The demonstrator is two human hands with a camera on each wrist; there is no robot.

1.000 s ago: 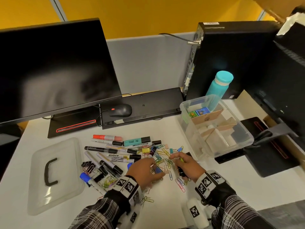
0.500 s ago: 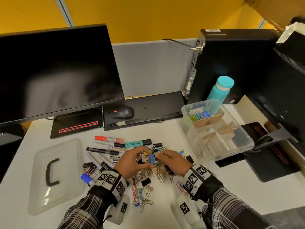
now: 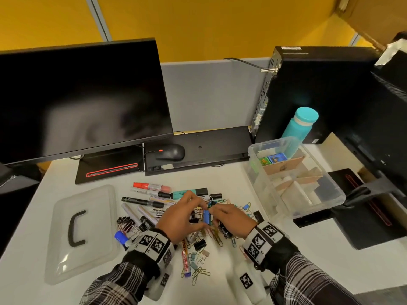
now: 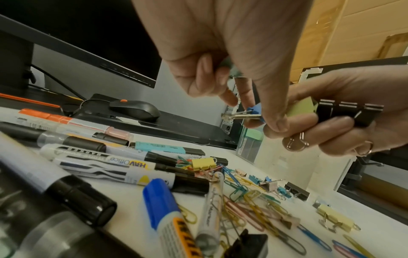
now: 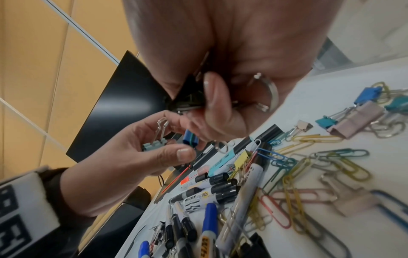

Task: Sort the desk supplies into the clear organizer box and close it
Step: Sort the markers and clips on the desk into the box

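Note:
Above a heap of markers (image 3: 143, 201), paper clips (image 3: 199, 274) and binder clips (image 3: 199, 243), my two hands meet. My left hand (image 3: 198, 208) pinches a blue binder clip (image 3: 207, 216) (image 4: 253, 111) (image 5: 189, 137) and also keeps a grey-green clip (image 5: 154, 144) in its curled fingers. My right hand (image 3: 218, 214) touches the blue clip with its fingertips while gripping a bunch of black binder clips (image 4: 348, 111) (image 5: 189, 97) and a pale green one (image 4: 302, 106). The clear organizer box (image 3: 330, 201) with cardboard dividers stands open to the right. Its lid (image 3: 92, 256) lies flat at the left.
A monitor (image 3: 77, 102) stands at the back left, with a mouse (image 3: 170, 151) and a keyboard (image 3: 209, 146) behind the heap. A teal bottle (image 3: 299, 126) and a black computer tower (image 3: 319, 91) stand behind the box. A second monitor's stand (image 3: 363, 216) is at the right.
Both hands lifted off the heap on the desk. The left hand brought up the blue binder clip, and the hands now meet on it a little farther from me.

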